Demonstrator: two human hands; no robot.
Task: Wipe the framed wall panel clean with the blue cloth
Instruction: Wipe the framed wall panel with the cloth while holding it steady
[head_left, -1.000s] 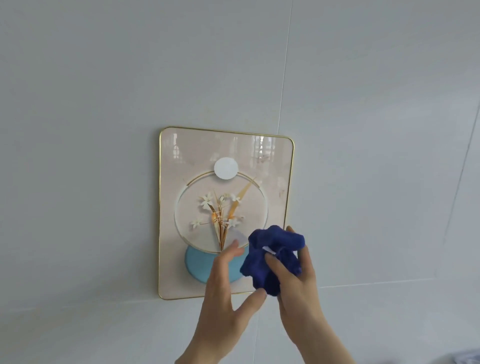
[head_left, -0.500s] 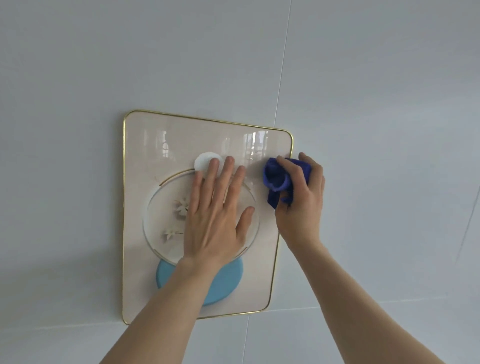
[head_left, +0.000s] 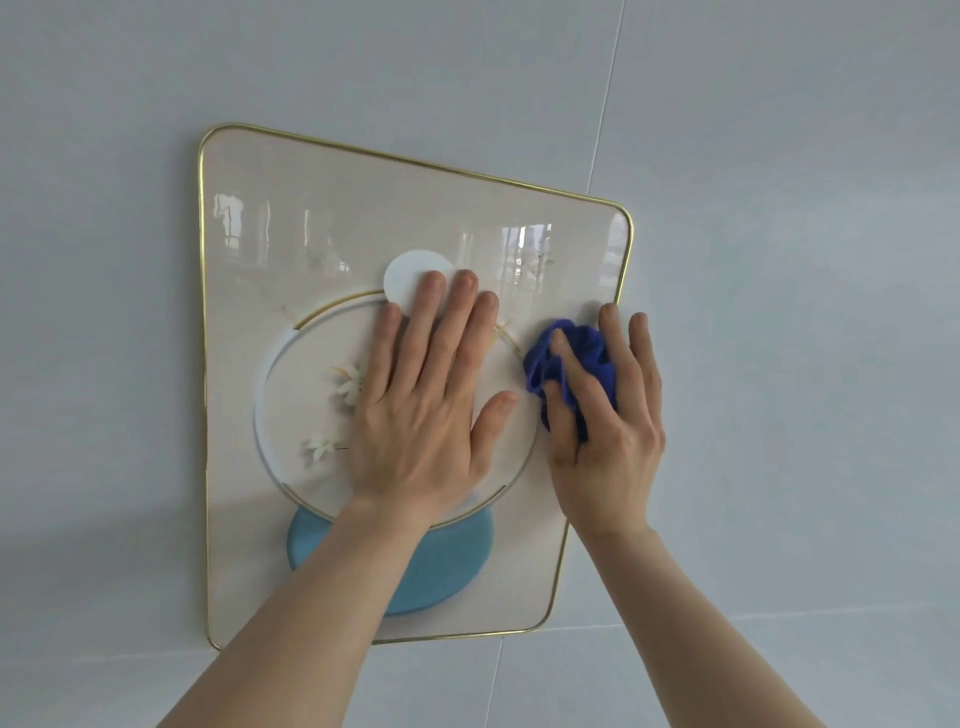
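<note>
Hands (head_left: 431, 410) on panel (head_left: 291, 218) — grey wall (head_left: 779, 260).

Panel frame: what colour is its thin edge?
Gold, a thin metal-like rim around the pale panel, seen in the head view.

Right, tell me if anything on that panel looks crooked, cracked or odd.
Nothing stands out. The panel sits flat on the wall with its gold frame unbroken where visible; its slanted outline looks like camera angle. The left hand lies flat on it, the right hand presses the bunched cloth near the right edge. The bright streaks look like reflections.
</note>
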